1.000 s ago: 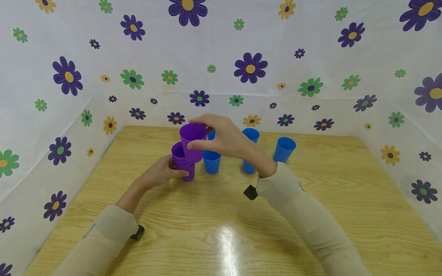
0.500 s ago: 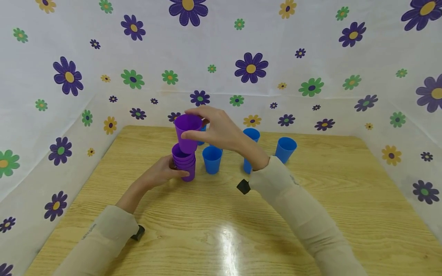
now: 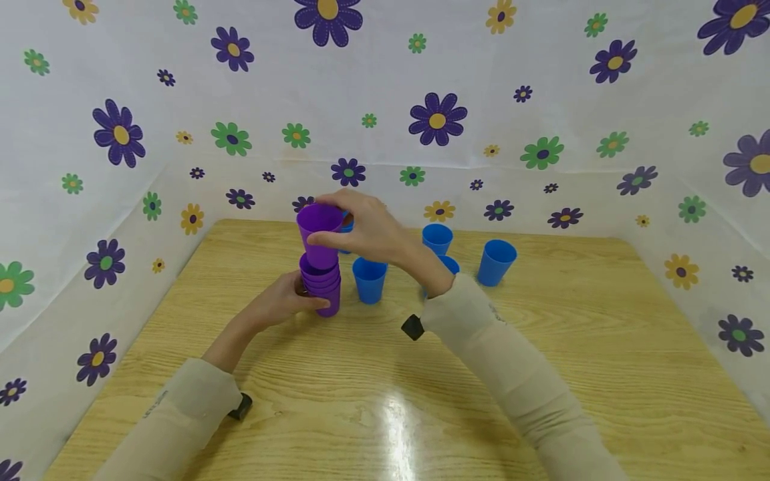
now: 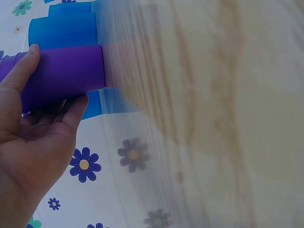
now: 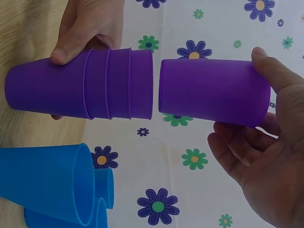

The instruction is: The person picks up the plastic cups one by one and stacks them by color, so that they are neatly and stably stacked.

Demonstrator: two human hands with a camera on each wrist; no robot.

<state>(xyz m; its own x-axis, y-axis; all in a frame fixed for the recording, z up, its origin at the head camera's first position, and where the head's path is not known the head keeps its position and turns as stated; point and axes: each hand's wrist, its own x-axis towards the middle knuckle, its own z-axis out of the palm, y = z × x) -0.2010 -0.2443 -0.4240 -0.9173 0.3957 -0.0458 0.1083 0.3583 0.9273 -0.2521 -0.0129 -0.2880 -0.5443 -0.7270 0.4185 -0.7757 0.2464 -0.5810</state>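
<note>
In the head view my left hand (image 3: 279, 302) grips a stack of nested purple cups (image 3: 328, 304), which stands upright on the table. Right above that stack, my right hand (image 3: 375, 230) holds a single purple cup (image 3: 319, 234) between thumb and fingers, mouth up. The right wrist view reveals a narrow gap between the base of the single cup (image 5: 209, 90) and the rim of the stack (image 5: 47, 88). In the left wrist view the thumb and fingers wrap the lowest purple cup (image 4: 66, 71). Just right of the stack is a blue cup (image 3: 369, 284).
More blue cups stand on the wooden table (image 3: 337, 394): one at the right (image 3: 496, 264), another further back (image 3: 437, 237), and others partly hidden by the right hand and forearm. A flower-patterned white sheet (image 3: 385, 80) encloses the back and sides.
My right hand has moved left with the single purple cup, first rising, then lowering slightly, and the cup is now directly over the stack. The left hand and its stack stay in place.
</note>
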